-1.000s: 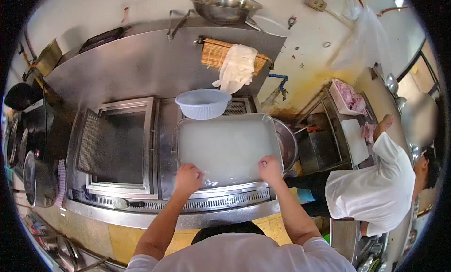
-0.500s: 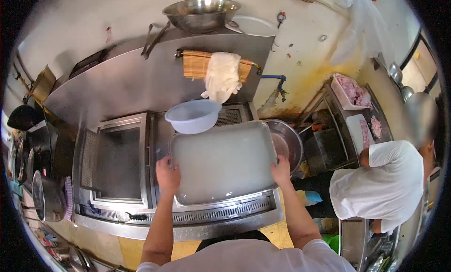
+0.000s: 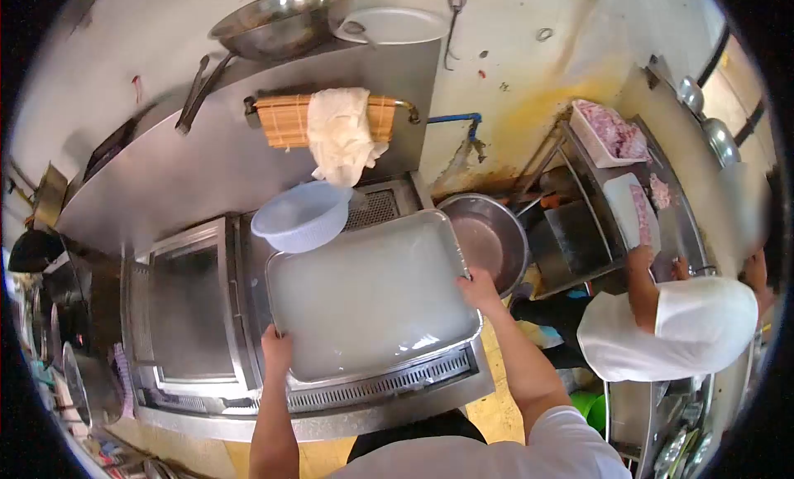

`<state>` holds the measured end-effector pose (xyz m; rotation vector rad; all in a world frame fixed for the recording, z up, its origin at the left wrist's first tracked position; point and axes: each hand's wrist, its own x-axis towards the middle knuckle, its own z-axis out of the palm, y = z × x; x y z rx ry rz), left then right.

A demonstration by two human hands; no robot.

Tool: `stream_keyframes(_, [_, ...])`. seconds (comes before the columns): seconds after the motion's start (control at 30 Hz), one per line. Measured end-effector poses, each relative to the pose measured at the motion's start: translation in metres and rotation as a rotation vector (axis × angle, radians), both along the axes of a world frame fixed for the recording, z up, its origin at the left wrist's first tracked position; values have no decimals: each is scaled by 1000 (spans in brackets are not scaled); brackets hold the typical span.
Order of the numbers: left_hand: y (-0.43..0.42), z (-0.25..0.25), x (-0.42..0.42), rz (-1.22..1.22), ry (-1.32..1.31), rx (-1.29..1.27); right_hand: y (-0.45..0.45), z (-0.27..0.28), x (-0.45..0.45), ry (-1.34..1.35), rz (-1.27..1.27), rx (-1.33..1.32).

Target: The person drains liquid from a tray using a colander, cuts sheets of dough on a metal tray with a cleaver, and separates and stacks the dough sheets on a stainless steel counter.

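Note:
A wide rectangular metal tray lies in front of me, tilted slightly, with a smooth cloudy whitish layer that looks like liquid filling it. My left hand is closed around its near left edge. On the right side, my right hand grips the rim, its thumb over the edge. The undersides of the fingers are hidden. A pale blue plastic basket stands at the tray's far left corner, apparently overlapping the rim; I cannot tell whether they touch.
Left of the tray is a framed steel steamer compartment. A big metal basin stands to the right. A cloth hangs over a bamboo mat. At right, a person in a white shirt works beside meat in a white tub.
My view has shifted right and the tray is turned slightly, its right side now farther from me. Both hands still hold it. The other person's arms now reach toward the cutting board.

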<state>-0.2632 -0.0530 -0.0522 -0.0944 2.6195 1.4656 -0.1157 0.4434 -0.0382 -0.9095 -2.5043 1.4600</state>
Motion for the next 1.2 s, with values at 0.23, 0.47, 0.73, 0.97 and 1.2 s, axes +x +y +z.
stream_keyframes(0.23, [-2, 20, 11, -52, 26, -5, -21, 36, 26, 95, -2, -40])
stream_keyframes(0.47, [-7, 64, 47, -37, -101, -44, -25, 43, 72, 117, -28, 0])
stream_keyframes(0.73, [-26, 105, 90, -97, -92, -48, -50, 80, 134, 131, -76, -210])
stream_keyframes(0.97, [-46, 80, 95, -185, -94, -34, -68, 121, 168, 146, -130, -179])
stream_keyframes(1.2, [-18, 142, 71, -281, -45, -3, -56, 141, 179, 185, -182, -104])
